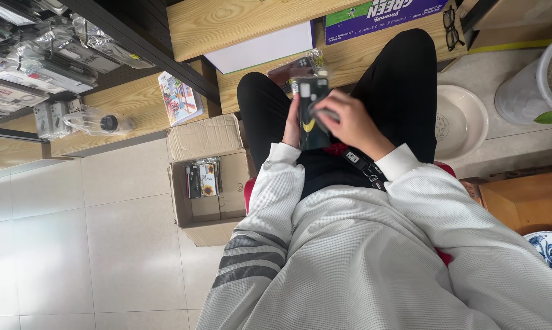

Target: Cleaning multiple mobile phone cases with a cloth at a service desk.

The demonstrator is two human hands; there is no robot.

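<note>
Seated person, both hands over lap. Left hand (292, 126) grips the dark phone case (312, 116) by its edge, fingers closed round it; right hand (348, 122) lies closed over its front, hiding part of it. Yellow mark shows low on the case.

Open cardboard box (210, 177) on the floor just left of the knee, patterned cases (203, 179) inside. Purple-and-green flat package (380, 15) on the wooden shelf (239, 21), cut off at the top edge. Clear-wrapped packets (50, 55) upper left, contents hard to make out.

Cardboard box (206, 183) blocks left; floor (93, 244) beyond open.
</note>
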